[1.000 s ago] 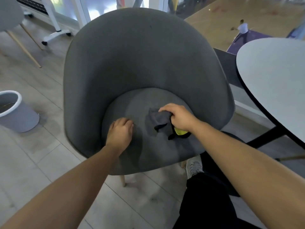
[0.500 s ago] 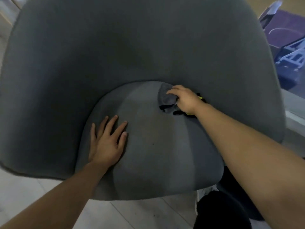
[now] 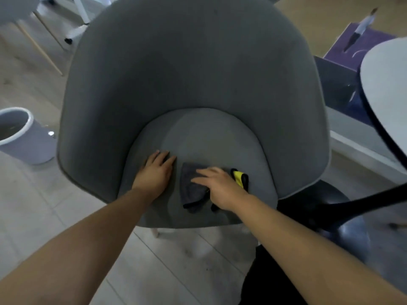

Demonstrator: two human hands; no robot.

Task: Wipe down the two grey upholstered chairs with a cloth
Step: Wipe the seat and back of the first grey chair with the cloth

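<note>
Head view, looking down on the seat.

- Grey chair [image 3: 198,73]: one-piece curved shell back in a matte woven fabric. It wraps around a rounded seat cushion [image 3: 209,133] of lighter grey. One pale wooden leg shows under the front edge.
- Cloth [image 3: 193,190]: dark grey, soft and crumpled, with black edging and a yellow patch [image 3: 238,177] at its 3 o'clock side. It lies on the cushion's front half, near 6 o'clock.
- Right hand [image 3: 220,188]: palm down on the cloth, fingers [image 3: 203,172] extended and lying flat, pointing toward 10 o'clock. It presses rather than pinches, so the load probably spreads for a broad wiping stroke. Fingertips are slightly blurred.
- Left hand [image 3: 154,172]: flat on bare cushion just beside the cloth at its 9 o'clock. The fingers are straight and close together and hold nothing. It is probably bracing the chair against the push.
- Pale bin [image 3: 24,139]: on the wood-look floor at the chair's 9 o'clock.
- Judgement: seat wipe is under way. Part of a second grey chair [image 3: 13,7] shows at 11 o'clock, and whether it has been wiped cannot be told.
</note>
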